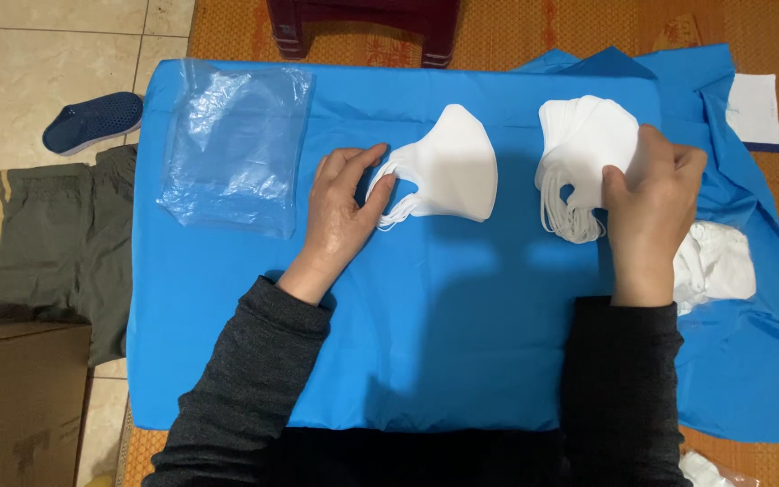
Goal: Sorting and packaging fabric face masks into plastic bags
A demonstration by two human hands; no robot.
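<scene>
Box: brown cardboard box (20, 397) sits at the near left corner, on the tiled floor.
Clothing: olive-green garment (65, 243) lies on the floor just beyond the box, and I see a dark blue shoe (92, 120) farther off.
Worktop: blue cloth (426, 361) covers the surface and spreads across most of my view; a woven orange mat shows around its edges.
Bags: clear plastic bags (232, 149) lie flat at the far left of the cloth, apart from both hands.
Left hand: my left hand (340, 212) rests palm down on the cloth, fingers loosely spread, thumb and fingertips touching the ear loops of a single white mask (453, 167). The grip is open, not pinching.
Single mask: it lies folded flat at the middle of the cloth, just right of the left hand, well apart from the stack.
Mask stack: stack of white masks (583, 135) sits to the right of the single mask, with its ear loops hanging toward the near side.
Right hand: my right hand (655, 203) pinches the right side of the stack, thumb on top and fingers curled behind.
Stool: dark red stool (362, 27) stands at the far edge, beyond the cloth.
Far right: white bundle (719, 261) lies just right of the right hand, and a white card with a dark edge (755, 110) lies farther off.
</scene>
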